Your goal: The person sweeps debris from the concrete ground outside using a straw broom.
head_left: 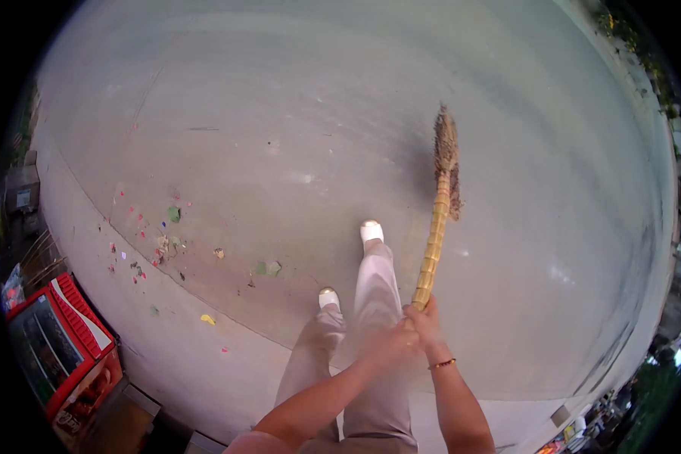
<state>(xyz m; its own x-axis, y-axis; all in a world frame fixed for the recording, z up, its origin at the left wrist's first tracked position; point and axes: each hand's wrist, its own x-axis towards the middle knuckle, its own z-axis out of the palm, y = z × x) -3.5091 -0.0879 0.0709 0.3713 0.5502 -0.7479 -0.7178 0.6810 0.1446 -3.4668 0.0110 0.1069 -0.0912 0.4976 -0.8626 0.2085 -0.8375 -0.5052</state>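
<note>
Both of my hands are wrapped around the lower end of a broom (433, 246), close together. My right hand (427, 321), with a beaded bracelet on its wrist, is the higher one on the ringed yellow handle. My left hand (399, 342) is closed beside and just below it, slightly blurred, its fingers partly hidden. The broom reaches forward, and its brown bristle head (446, 144) is over the concrete ground at the right of centre, with a shadow beside it.
Scattered leaves (268, 268), petals and small scraps lie on the concrete (318, 91) to the left. My white shoes (371, 230) stand left of the broom. A red drinks cooler (72, 340) is at the lower left, with a box (23, 188) beyond it.
</note>
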